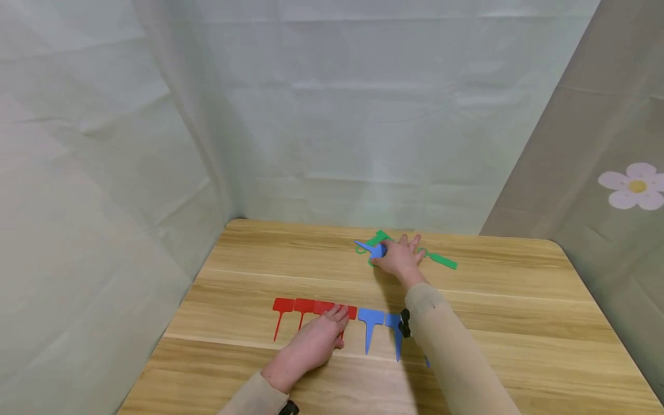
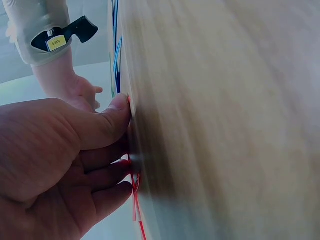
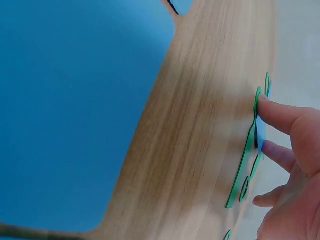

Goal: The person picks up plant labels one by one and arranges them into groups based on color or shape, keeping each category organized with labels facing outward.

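Blue tag point(image 1: 371, 249) half hidden under right hand point(image 1: 402, 257).

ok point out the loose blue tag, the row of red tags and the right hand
blue tag point(image 1: 369, 248), head view, on its flat head
red tags point(image 1: 303, 305), head view, on the second tag's head
right hand point(image 1: 400, 257), head view, on its back

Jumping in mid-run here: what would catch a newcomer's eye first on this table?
The row of flat T-shaped tags near the front of the wooden table: red tags on the left, blue tags beside them, with the left hand resting on the red ones. Farther back, the right hand presses on a loose pile of green tags with one blue tag among them.
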Available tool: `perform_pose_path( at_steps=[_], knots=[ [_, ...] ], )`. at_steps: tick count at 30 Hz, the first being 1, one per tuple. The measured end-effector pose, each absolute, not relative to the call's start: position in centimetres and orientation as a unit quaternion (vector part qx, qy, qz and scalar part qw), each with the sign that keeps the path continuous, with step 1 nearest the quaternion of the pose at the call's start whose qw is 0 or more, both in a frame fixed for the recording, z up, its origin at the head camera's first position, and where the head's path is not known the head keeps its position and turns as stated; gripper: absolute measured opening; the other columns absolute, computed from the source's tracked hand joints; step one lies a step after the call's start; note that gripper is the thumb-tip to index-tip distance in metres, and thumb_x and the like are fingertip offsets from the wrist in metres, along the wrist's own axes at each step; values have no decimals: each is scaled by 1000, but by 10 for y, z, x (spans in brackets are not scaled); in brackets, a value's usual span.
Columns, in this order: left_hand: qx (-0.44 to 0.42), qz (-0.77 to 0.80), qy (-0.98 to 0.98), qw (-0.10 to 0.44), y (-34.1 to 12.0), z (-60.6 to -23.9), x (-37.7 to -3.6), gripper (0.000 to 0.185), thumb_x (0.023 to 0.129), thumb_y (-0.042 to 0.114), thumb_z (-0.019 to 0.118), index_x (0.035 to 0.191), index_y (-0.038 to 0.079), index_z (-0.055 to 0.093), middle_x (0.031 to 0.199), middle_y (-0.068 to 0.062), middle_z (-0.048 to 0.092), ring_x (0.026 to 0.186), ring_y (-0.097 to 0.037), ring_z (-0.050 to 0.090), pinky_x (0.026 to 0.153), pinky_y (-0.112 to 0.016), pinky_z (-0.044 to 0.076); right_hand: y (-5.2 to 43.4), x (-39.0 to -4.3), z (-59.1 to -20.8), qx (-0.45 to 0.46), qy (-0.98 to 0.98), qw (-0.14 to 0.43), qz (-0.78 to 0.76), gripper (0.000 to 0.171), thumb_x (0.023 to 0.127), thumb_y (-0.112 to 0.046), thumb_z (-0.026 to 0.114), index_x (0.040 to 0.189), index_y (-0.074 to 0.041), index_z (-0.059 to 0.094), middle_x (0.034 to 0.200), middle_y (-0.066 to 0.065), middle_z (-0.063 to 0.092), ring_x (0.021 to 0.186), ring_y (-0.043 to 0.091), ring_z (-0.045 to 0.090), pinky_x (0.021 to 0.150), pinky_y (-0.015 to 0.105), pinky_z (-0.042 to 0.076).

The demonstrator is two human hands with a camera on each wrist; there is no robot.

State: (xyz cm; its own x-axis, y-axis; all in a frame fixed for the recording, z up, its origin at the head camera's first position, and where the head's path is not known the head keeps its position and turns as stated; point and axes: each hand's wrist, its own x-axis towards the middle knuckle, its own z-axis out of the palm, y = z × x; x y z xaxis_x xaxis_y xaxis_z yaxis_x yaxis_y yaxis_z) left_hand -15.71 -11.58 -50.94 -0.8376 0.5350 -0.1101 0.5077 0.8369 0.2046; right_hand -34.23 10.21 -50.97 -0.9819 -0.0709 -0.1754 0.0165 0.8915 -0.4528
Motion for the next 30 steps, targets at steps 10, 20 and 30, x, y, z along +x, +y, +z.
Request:
perform_pose_path(
  at_steps=[10, 20, 30],
  knots=[
    [268, 90, 955, 90, -115, -508, -158, 55, 99, 17, 79, 147, -1, 63, 157, -17, 56, 148, -34, 50, 115, -42, 49, 105, -340, -507, -50, 975, 45, -211, 64, 91, -48, 82, 142, -11, 70, 169, 34, 26, 157, 60, -10, 116, 86, 0],
    [261, 95, 956, 95, -115, -509, -158, 55, 99, 18, 79, 147, -1, 63, 157, -16, 56, 148, -35, 49, 114, -43, 49, 122, -338, -497, -119, 973, -3, -198, 68, 87, -57, 83, 137, -11, 74, 169, 24, 35, 159, 56, 6, 119, 82, 8],
    [249, 92, 958, 106, -115, -510, -157, 57, 98, 20, 80, 149, 1, 62, 159, -15, 55, 150, -34, 48, 116, -45, 47, 177, -315, -477, -269, 946, -15, -178, 61, 90, -47, 84, 138, -10, 73, 164, 23, 44, 157, 52, 23, 120, 77, 23]
  ],
)
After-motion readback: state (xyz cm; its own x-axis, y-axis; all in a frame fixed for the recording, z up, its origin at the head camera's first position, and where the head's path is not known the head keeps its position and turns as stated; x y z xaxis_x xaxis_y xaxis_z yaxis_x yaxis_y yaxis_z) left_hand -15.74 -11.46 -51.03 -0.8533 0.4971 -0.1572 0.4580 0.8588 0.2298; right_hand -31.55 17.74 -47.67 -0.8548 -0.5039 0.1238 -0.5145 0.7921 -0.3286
